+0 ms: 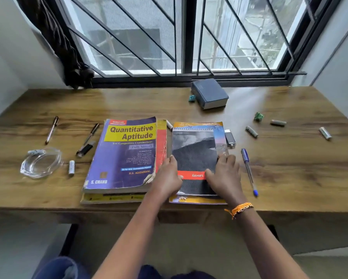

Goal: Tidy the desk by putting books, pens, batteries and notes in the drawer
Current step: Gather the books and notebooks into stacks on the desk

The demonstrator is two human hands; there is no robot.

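A stack of notebooks point(195, 152) lies at the desk's front middle, a dark spiral pad on top. My left hand point(167, 178) grips its left edge and my right hand point(225, 176) its right edge. Left of it a purple "Quantitative Aptitude" book point(124, 154) rests on a yellow book point(112, 198). A thick grey book point(209, 93) sits by the window. A blue pen point(248, 170) lies to the right. Two pens point(52, 129) point(88, 138) lie to the left. Batteries point(252, 131) point(278, 123) point(325, 133) are scattered right, one battery point(71, 167) left. Crumpled green notes point(258, 116) point(192, 98) lie near the back.
A glass ashtray point(41, 163) stands at the front left. A small black device point(230, 137) lies just right of the notebooks. A barred window point(179, 37) and a dark curtain point(68, 53) bound the desk's far edge. No drawer is in view.
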